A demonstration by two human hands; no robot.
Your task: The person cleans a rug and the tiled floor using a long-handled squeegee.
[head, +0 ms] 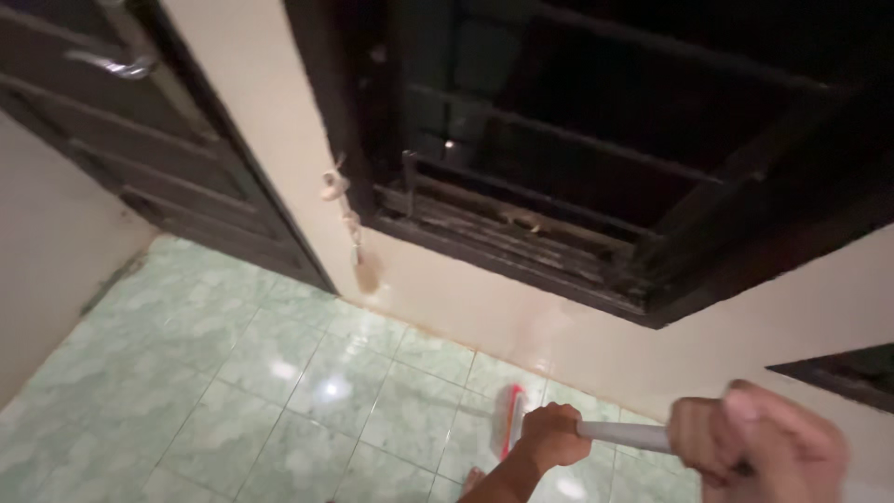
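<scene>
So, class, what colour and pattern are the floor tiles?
Pale green, mottled and glossy floor tiles, seen in the head view.

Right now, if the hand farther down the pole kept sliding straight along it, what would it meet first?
The left hand would probably reach the red-and-white mop head just beyond its knuckles, on the green tiled floor; depth is unclear.

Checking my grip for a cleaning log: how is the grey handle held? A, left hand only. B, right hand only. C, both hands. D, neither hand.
C: the left hand and the right hand are both closed around the grey handle.
</scene>
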